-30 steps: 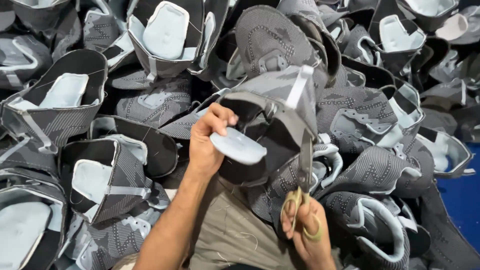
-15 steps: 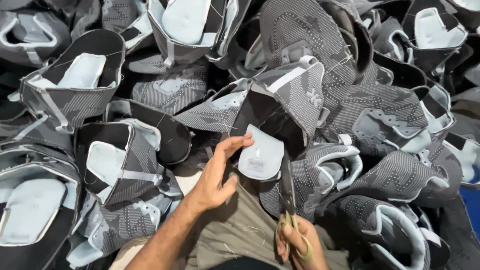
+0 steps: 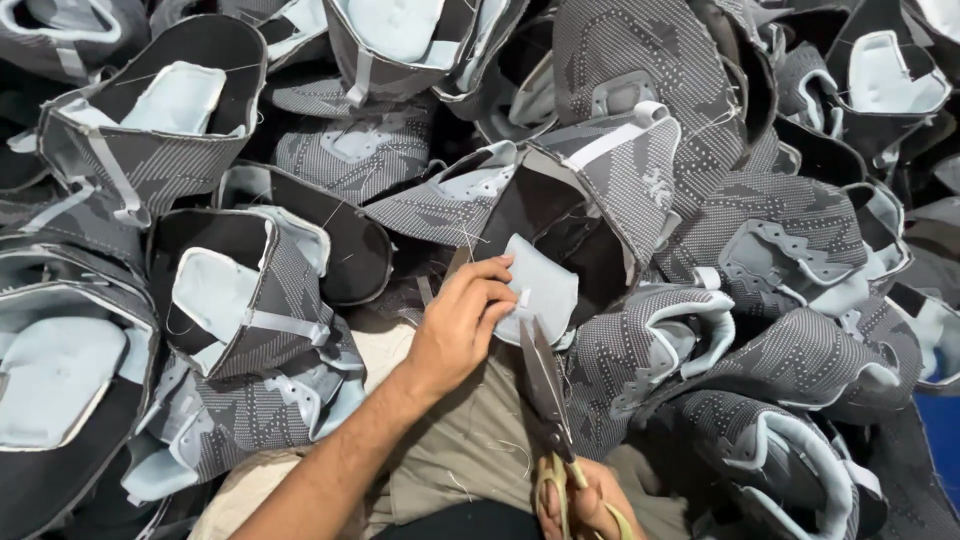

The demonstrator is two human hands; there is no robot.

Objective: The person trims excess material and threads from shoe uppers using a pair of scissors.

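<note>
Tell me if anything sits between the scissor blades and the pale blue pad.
Nothing visible does. The scissors, in the right hand, point straight at the pad, tips at its lower edge. The left hand pinches the pad's left side, clear of the blades.

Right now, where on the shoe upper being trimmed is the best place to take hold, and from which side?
Probably the pale blue tongue pad of the shoe upper, pinched from the left, as the left hand does. It sticks out as a flat flap, and the scissors in the right hand close in on the right.
</note>
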